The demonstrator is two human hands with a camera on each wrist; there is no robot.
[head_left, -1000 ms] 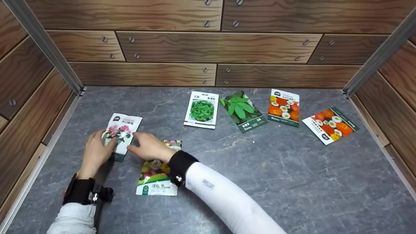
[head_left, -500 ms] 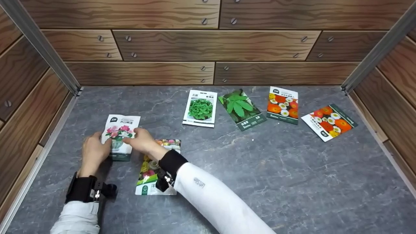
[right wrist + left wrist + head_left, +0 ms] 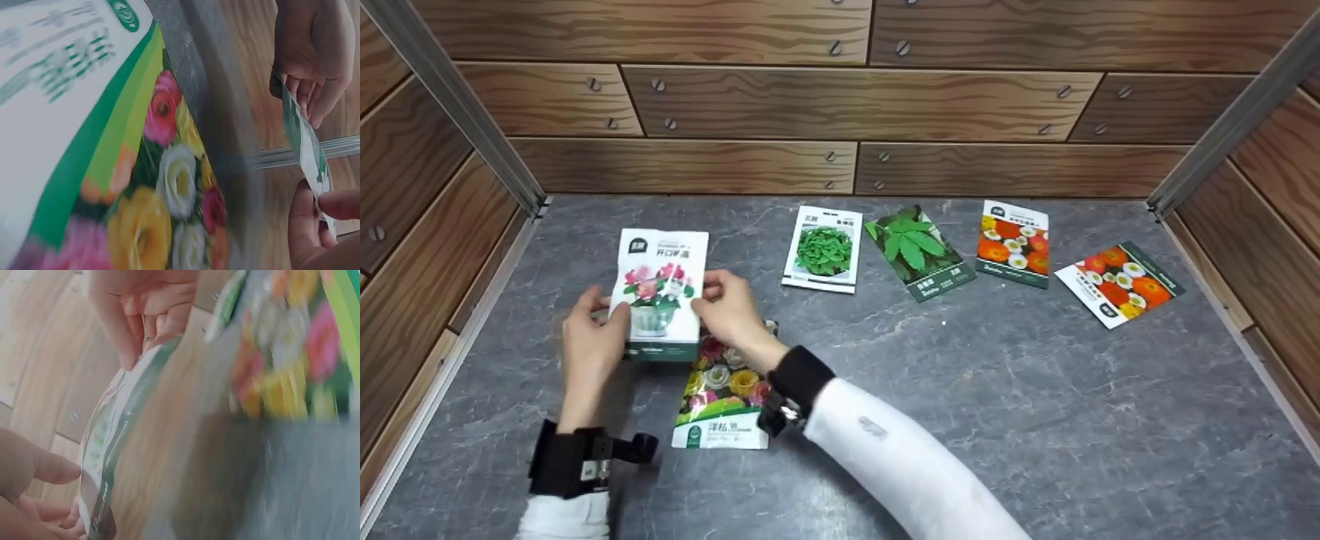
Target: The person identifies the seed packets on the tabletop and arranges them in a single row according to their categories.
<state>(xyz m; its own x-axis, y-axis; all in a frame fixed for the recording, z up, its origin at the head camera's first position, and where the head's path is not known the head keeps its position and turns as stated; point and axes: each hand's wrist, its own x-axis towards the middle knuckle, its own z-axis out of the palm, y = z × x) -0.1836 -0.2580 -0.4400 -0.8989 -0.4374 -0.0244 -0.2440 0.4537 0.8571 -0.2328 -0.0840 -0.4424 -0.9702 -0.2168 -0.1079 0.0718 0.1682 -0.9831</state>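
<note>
Both hands hold a white seed packet [image 3: 664, 300] with pink flowers and a dark green bottom band, raised off the table. My left hand [image 3: 594, 334] pinches its left edge, thumb in front and fingers behind. On the opposite edge my right hand [image 3: 731, 311] pinches the packet between thumb and fingers. The left wrist view catches the packet [image 3: 121, 422] edge-on and bent between the two hands. Below the right hand lies a colourful flower seed packet [image 3: 727, 386], its upper part covered by that hand and the held packet; it looms large in the right wrist view.
Along the back of the grey table [image 3: 960, 435] lie a white packet with green leaves [image 3: 823, 251], a dark green leaf packet [image 3: 919, 251] and an orange-flower packet [image 3: 1012, 244]. A tilted orange-flower packet [image 3: 1121, 285] lies at the right. Wood-patterned walls [image 3: 750, 165] enclose the table.
The pink-flower packet has come up off the table and now faces the head camera more squarely. The right hand first reached its right edge, then took hold; both hands rose with it.
</note>
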